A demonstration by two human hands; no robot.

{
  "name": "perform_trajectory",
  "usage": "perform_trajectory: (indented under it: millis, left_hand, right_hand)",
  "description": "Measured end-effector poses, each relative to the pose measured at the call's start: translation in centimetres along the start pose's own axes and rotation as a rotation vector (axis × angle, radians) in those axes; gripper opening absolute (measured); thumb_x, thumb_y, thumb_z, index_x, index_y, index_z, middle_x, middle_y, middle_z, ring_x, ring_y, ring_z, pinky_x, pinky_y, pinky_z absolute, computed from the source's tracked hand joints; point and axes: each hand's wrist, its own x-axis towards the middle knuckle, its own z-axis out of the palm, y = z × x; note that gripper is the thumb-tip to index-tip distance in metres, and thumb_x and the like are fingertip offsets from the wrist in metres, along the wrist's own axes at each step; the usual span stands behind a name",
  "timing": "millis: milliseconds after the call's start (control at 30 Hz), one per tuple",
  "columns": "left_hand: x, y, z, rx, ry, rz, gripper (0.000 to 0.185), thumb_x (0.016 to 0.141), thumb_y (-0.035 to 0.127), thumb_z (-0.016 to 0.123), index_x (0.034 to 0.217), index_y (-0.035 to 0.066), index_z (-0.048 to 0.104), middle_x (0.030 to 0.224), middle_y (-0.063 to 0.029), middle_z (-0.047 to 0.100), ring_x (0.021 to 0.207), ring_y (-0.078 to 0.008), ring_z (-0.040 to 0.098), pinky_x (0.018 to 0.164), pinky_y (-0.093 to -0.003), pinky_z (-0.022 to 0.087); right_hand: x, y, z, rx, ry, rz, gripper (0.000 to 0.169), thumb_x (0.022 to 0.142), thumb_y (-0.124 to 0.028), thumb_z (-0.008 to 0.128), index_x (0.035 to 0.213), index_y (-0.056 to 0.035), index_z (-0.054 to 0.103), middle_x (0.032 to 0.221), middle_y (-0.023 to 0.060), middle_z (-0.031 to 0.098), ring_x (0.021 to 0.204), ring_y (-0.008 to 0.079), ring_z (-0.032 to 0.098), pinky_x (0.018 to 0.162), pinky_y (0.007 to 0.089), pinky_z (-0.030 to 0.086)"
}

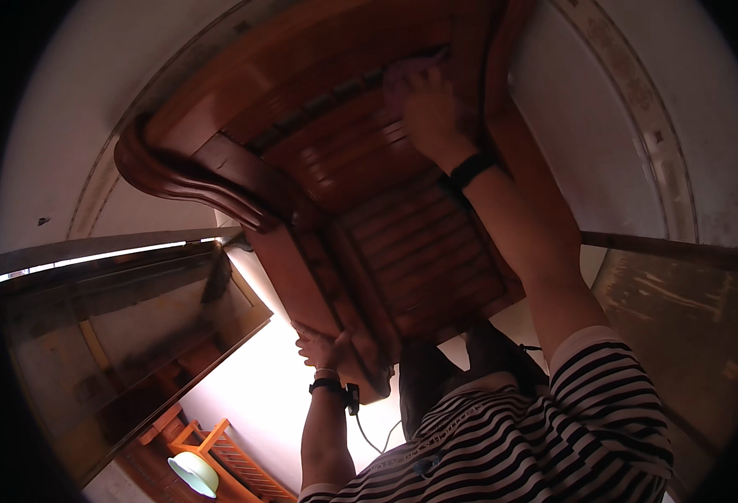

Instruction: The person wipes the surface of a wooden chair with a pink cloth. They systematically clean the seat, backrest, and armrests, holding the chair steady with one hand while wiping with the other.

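Note:
In front of me stands a reddish-brown varnished wooden armchair [318, 166] with a slatted seat [425, 251] and a tall backrest. My right hand [432, 113] presses a purple cloth [397, 78] against the upper backrest, close to its right side. Beneath the top rail runs a row of dark openings [325, 104], and the cloth lies at its right end. My left hand [324, 347] grips the front part of the left armrest [296, 276], its fingers over the outer edge. Dark bands circle both wrists.
A dark, glossy, reflective panel [136, 339] lies left of the chair. Beyond it, a pale green bowl [194, 475] sits by slatted orange-brown wooden furniture [237, 456]. Pale walls with a patterned border [633, 94] rise close behind the chair. A thin cable [369, 440] hangs near my left wrist.

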Motion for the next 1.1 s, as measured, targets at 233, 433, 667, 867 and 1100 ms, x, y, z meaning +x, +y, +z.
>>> perform_trajectory:
  millis: [233, 433, 667, 867, 1100]
  left_hand:
    - [0.0, 0.0, -0.5, -0.036, -0.041, -0.016, 0.158, 0.056, 0.054, 0.097, 0.164, 0.015, -0.012, 0.147, -0.0308, 0.037, 0.134, -0.0505, 0.042, 0.11, -0.0633, 0.038]
    - [0.3, 0.5, -0.5, -0.025, -0.022, 0.003, 0.157, 0.057, 0.053, 0.096, 0.164, 0.014, -0.012, 0.147, -0.0305, 0.036, 0.134, -0.0502, 0.042, 0.109, -0.0628, 0.038]
    - [0.6, -0.5, 0.1, 0.001, -0.031, 0.012, 0.155, 0.059, 0.055, 0.093, 0.164, 0.011, -0.012, 0.145, -0.03, 0.036, 0.13, -0.0488, 0.043, 0.107, -0.0621, 0.039]
    - [0.3, 0.0, 0.0, 0.009, -0.006, 0.002, 0.154, 0.06, 0.052, 0.093, 0.164, 0.012, -0.013, 0.144, -0.0304, 0.037, 0.128, -0.0493, 0.045, 0.106, -0.0624, 0.041]
    - [0.0, 0.1, -0.3, -0.009, 0.0, 0.039, 0.154, 0.06, 0.055, 0.093, 0.164, 0.011, -0.012, 0.144, -0.0303, 0.037, 0.128, -0.0495, 0.044, 0.105, -0.0625, 0.04]
  right_hand:
    - [2.9, 0.2, 1.3, 0.254, -0.246, 0.196, 0.028, 0.088, -0.01, 0.062, 0.114, -0.0032, 0.07, 0.127, 0.0217, 0.066, 0.111, 0.0395, 0.068, 0.087, 0.0503, 0.059]
    - [2.4, 1.8, 4.2, 0.181, -0.112, 0.166, 0.019, 0.089, -0.009, 0.061, 0.102, -0.001, 0.073, 0.11, 0.019, 0.07, 0.094, 0.0403, 0.072, 0.078, 0.0503, 0.06]
    - [0.2, -2.5, 2.7, 0.395, -0.008, 0.104, 0.022, 0.086, -0.004, 0.063, 0.105, 0.0004, 0.073, 0.111, 0.02, 0.069, 0.104, 0.0398, 0.069, 0.088, 0.0487, 0.057]
    - [4.7, -2.2, 1.5, 0.355, -0.336, 0.189, 0.026, 0.087, 0.0, 0.057, 0.107, -0.0011, 0.074, 0.112, 0.0194, 0.071, 0.103, 0.0398, 0.069, 0.087, 0.0463, 0.058]
    - [1.5, -4.3, 2.1, 0.471, 0.035, -0.008, 0.025, 0.084, -0.002, 0.064, 0.106, -0.0023, 0.075, 0.121, 0.0186, 0.07, 0.104, 0.037, 0.07, 0.087, 0.0448, 0.059]
